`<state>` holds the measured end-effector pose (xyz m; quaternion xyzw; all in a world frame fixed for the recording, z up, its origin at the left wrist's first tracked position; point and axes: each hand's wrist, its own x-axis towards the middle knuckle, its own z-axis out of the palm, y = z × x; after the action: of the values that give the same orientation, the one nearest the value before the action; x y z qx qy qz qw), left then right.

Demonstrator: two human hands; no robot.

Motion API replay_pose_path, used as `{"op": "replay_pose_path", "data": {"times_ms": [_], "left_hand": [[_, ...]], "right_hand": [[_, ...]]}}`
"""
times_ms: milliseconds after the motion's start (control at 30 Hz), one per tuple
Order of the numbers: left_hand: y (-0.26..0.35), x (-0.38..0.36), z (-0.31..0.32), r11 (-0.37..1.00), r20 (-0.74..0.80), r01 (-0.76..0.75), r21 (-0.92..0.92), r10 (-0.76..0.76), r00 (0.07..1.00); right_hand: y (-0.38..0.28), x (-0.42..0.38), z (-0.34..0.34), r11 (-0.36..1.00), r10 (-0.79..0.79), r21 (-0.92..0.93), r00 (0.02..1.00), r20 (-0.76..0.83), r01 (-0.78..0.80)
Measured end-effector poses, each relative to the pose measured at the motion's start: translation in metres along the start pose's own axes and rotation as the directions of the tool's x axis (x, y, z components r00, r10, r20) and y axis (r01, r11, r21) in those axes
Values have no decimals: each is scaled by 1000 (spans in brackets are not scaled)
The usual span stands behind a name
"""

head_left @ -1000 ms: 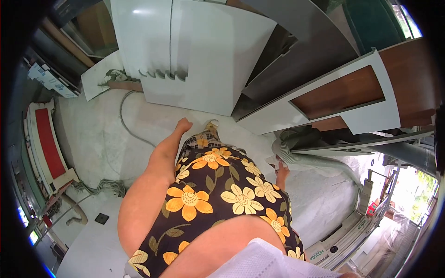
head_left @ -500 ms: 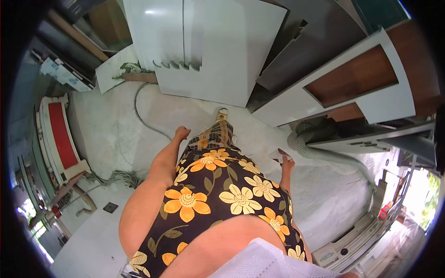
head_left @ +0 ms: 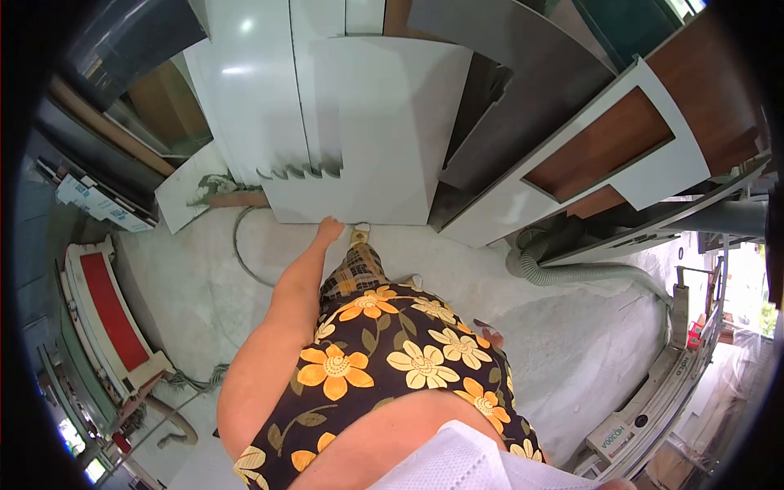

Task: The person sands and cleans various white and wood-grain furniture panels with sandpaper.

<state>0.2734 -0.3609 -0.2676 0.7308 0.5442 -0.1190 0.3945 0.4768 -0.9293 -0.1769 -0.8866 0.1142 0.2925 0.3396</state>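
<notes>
My left hand (head_left: 330,229) is closed in a loose fist with nothing visible in it, in front of the bottom edge of a large white panel (head_left: 384,122). Beside the flowered top (head_left: 425,363), my right hand (head_left: 493,336) shows only in part. A small, dark, flat piece (head_left: 480,325) shows at its fingers; the rest of that hand is hidden by the cloth. One shoe (head_left: 360,235) in front is near the panel's foot.
Grey and white boards (head_left: 506,192) lean at the right, beside a ribbed hose (head_left: 563,273). A machine with a red stripe (head_left: 114,310) stands at the left. A cable (head_left: 238,245) curves over the floor. Long equipment (head_left: 625,433) is at the lower right.
The view has moved closer to the white panel. My left hand has swung forward, while my right hand has drawn back and is now mostly hidden by the top.
</notes>
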Motion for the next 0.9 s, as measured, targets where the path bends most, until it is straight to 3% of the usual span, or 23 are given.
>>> {"op": "replay_pose_path", "data": {"times_ms": [33, 100, 200, 300, 367, 433, 567, 733, 833, 900], "left_hand": [[7, 14, -8, 997, -46, -72, 29, 73, 996], [31, 33, -32, 998, -23, -51, -42, 50, 998], [58, 60, -70, 988, -101, -139, -60, 132, 986], [85, 103, -101, 978, -211, -207, 12, 205, 956], [151, 89, -151, 986, -202, -113, -125, 86, 976], [173, 127, -166, 967, -337, -250, -47, 220, 915], [245, 162, -195, 889, -512, -449, 91, 428, 745], [314, 190, -242, 790, -529, -500, 355, 611, 589], [331, 217, -257, 735, -494, -480, 480, 678, 545], [339, 221, -261, 735, -441, -402, 545, 660, 608]], "right_hand": [[-8, 1, 9, 999, 14, -29, 999, -39, -15], [-25, 9, 28, 990, 75, -111, 989, -128, -90], [-68, 19, 55, 988, -131, -91, 991, -23, 128], [-115, 22, 77, 970, -216, -112, 976, 25, 217], [-157, 4, 88, 952, -290, -103, 957, -7, 287], [-179, -11, 94, 951, -265, -160, 964, 13, 264], [-174, -34, 86, 946, -233, -225, 972, 34, 235], [-109, -67, 83, 975, -192, -117, 981, -25, 188], [-100, -94, 77, 998, -32, -60, 999, -37, 30], [-89, -108, 73, 997, 28, -68, 999, -41, -31]]}}
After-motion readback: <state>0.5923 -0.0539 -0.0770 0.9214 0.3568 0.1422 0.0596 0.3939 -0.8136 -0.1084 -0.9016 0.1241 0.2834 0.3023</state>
